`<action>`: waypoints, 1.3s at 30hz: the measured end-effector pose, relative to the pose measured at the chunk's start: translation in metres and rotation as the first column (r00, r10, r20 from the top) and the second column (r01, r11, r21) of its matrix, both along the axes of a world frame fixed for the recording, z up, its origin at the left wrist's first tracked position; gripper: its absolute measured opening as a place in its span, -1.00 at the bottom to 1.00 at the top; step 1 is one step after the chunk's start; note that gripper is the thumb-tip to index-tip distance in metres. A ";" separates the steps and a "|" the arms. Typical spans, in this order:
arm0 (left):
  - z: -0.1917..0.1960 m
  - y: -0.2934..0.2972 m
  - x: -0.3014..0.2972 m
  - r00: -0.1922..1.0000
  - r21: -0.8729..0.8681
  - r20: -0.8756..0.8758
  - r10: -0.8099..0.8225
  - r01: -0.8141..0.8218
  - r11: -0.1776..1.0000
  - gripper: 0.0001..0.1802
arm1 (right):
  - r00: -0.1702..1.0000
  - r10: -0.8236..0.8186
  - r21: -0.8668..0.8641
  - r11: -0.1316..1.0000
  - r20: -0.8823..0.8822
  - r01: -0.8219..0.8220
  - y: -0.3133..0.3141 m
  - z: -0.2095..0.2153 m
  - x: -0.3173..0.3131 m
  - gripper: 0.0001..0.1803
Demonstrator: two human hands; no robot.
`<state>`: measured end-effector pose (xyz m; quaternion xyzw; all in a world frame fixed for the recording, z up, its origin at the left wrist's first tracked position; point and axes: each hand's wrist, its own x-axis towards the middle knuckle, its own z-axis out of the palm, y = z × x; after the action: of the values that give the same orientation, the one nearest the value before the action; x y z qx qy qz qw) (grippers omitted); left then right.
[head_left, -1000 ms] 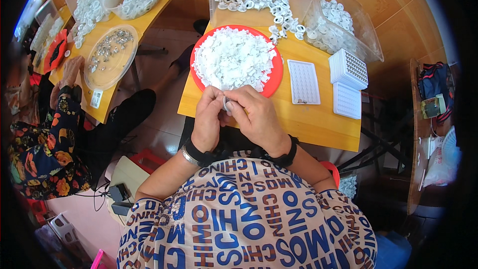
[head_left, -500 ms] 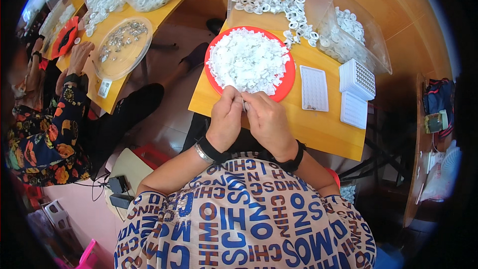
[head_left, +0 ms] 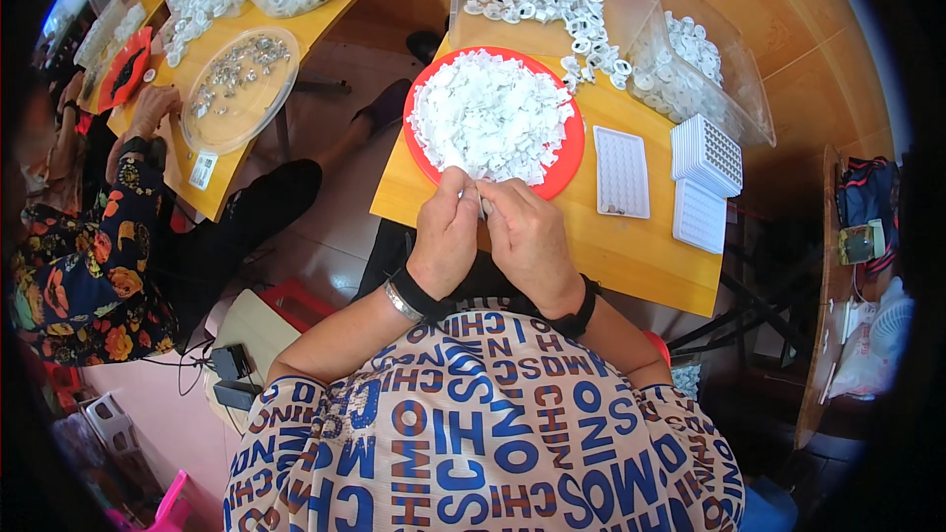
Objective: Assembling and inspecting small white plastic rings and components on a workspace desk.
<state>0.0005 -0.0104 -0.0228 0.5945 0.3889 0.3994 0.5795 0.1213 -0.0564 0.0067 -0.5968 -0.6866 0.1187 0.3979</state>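
My left hand (head_left: 443, 238) and my right hand (head_left: 529, 238) meet at the near edge of a round red tray (head_left: 566, 160). Fingers and thumbs of both are pinched together around a small part, mostly hidden; only a pale bit shows between the fingertips. Heaped on the tray are many small white plastic pieces (head_left: 488, 113). Right of it lies a white tray with shallow pockets (head_left: 622, 172), with a few tiny bits in its near corner. A stack of similar white trays (head_left: 708, 156) stands further right.
White ring-shaped parts (head_left: 537, 6) spread across the table's far side, beside a clear bin (head_left: 690, 69) of more. At the left table a co-worker's hand (head_left: 156, 106) is near a clear round lid (head_left: 241, 89) holding small metal parts. A wooden shelf (head_left: 828, 315) stands right.
My hands stay pinched together in nearly the same place, with slight finger movement. The co-worker's hand and arm at the left have shifted a little.
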 end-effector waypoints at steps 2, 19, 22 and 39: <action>0.000 0.000 0.000 1.000 0.006 -0.003 0.002 -0.002 1.000 -0.90 | 1.000 0.002 -0.005 1.000 0.004 -0.002 0.000 0.001 0.000 -0.76; 0.002 0.007 -0.008 0.890 -0.352 0.456 -0.010 0.191 0.916 -0.91 | 0.976 0.066 0.124 0.991 -0.206 -0.041 0.003 0.011 -0.001 -0.75; 0.011 0.003 -0.007 0.875 -0.348 0.483 -0.018 0.211 0.914 -0.90 | 0.984 0.056 0.136 0.990 -0.171 -0.033 0.002 0.010 -0.002 -0.70; 0.004 0.003 -0.008 0.826 -0.314 0.552 -0.114 0.333 0.889 -0.86 | 0.993 0.039 0.214 0.977 -0.115 -0.014 -0.003 0.012 0.004 -0.56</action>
<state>-0.0071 -0.0072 -0.0193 0.3763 0.2166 0.3850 0.8144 0.1254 -0.0592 0.0188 -0.5335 -0.6783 0.0852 0.4980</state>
